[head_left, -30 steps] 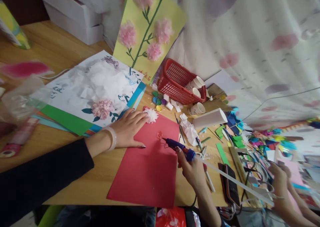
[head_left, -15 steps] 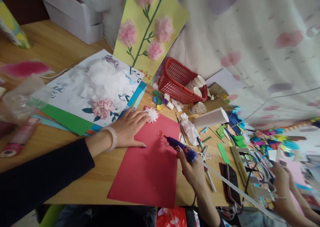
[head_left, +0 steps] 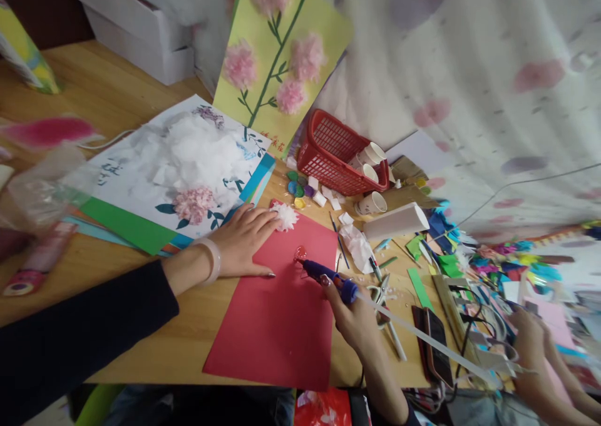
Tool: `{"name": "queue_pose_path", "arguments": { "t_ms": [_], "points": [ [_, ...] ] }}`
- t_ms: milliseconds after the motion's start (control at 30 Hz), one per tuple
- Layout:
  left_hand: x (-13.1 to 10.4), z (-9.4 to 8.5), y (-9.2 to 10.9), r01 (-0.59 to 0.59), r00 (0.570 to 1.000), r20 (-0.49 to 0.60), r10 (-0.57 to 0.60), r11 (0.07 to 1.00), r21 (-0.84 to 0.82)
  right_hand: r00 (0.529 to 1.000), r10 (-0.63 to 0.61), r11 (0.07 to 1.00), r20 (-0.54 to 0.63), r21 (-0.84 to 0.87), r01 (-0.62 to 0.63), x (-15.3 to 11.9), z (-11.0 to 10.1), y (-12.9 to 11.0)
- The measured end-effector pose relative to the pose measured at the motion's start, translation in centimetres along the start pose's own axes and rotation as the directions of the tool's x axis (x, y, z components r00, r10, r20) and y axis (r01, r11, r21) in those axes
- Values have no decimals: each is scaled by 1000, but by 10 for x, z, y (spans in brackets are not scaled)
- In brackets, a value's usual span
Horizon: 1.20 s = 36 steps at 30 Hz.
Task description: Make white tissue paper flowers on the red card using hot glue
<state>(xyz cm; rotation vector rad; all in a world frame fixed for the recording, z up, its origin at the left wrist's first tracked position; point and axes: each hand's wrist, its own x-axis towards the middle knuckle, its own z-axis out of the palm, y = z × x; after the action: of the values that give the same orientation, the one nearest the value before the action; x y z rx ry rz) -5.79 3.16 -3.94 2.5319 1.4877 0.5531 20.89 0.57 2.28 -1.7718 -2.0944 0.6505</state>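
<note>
A sheet of red paper (head_left: pixel 282 326) lies on the wooden table in front of me. My left hand (head_left: pixel 246 238) rests flat on its left edge, fingers spread, the fingertips beside a white paper flower (head_left: pixel 284 217) at the sheet's top. In my right hand (head_left: pixel 354 313) is a blue hot glue gun (head_left: pixel 328 276), a long clear glue stick (head_left: pixel 422 335) trailing out of its back. The nozzle is over the sheet, at a small ring of shiny glue (head_left: pixel 300 253).
Left of the sheet, white tissue pieces (head_left: pixel 197 151) cover a flower picture. A red basket (head_left: pixel 338 157), paper cups (head_left: pixel 370 204), paint pots (head_left: pixel 295 185), scissors (head_left: pixel 381 291) and phones (head_left: pixel 436 344) lie around. At right, another person's hands (head_left: pixel 530 344) are near a power strip (head_left: pixel 457 319).
My right hand has moved the glue gun slightly left and down, and its tip now sits at the lower side of the glue ring. My left hand stays in place.
</note>
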Motion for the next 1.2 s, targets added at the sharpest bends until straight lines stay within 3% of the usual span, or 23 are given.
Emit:
{"name": "queue_pose_path", "arguments": {
  "t_ms": [567,800,1200],
  "points": [
    [0,1,0,2,1000,2,-2,1000,0,1000,-15,995,-23,-103,13,12,-2,-12],
    [0,1,0,0,1000,2,1,1000,-12,992,-127,985,24,-113,129,9,-1,-13],
    [0,-1,0,-1,1000,10,1,1000,3,998,-69,997,9,-44,69,3,-1,-6]
  ]
}}
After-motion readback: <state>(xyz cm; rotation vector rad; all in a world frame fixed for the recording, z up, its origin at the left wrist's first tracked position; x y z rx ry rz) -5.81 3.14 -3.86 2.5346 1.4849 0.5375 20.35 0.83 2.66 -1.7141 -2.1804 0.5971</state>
